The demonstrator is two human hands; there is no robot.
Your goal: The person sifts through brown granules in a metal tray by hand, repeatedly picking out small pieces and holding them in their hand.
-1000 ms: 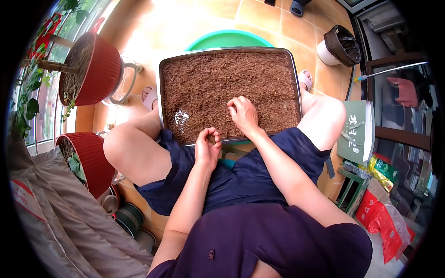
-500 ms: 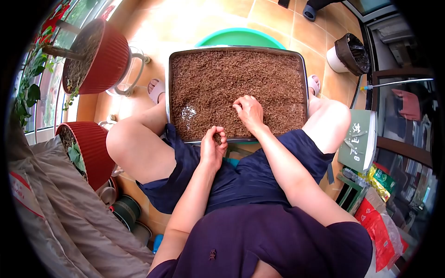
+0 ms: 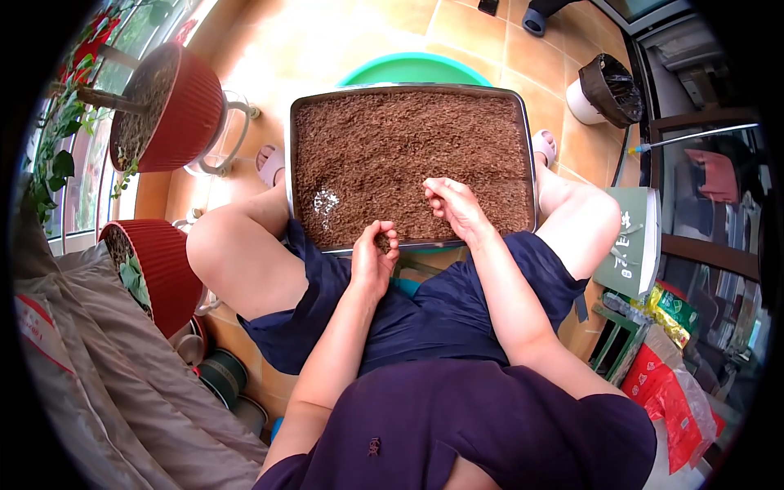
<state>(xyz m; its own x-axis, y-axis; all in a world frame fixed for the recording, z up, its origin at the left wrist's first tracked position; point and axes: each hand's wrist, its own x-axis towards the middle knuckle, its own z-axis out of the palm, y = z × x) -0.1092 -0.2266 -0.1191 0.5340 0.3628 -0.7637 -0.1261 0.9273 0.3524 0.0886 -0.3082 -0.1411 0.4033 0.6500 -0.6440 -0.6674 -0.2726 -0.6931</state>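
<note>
A wide metal tray (image 3: 289, 163) full of loose brown, dried plant-like bits (image 3: 392, 147) lies across my lap. At its near edge my left hand (image 3: 375, 257) is turned palm up, with curled fingers cupping a small heap of brown bits. Just above the bits, right of the middle, my right hand (image 3: 459, 211) holds thumb and fingertips together in a pinch. Whatever is between those fingertips is too small to make out. A bare patch of the tray's bottom (image 3: 325, 201) shows white through the bits on the left.
Behind the tray a green basin (image 3: 416, 62) sits on the tiled floor. Red flowerpots (image 3: 175, 106) stand at the left, by the window. To the right are a bin with a black bag (image 3: 608, 91), a green box (image 3: 629, 245) and a red plastic bag (image 3: 665, 400).
My right hand has lifted off the bits, moved slightly right and turned, its fingertips now pinched together. My left hand stays cupped at the tray's near edge.
</note>
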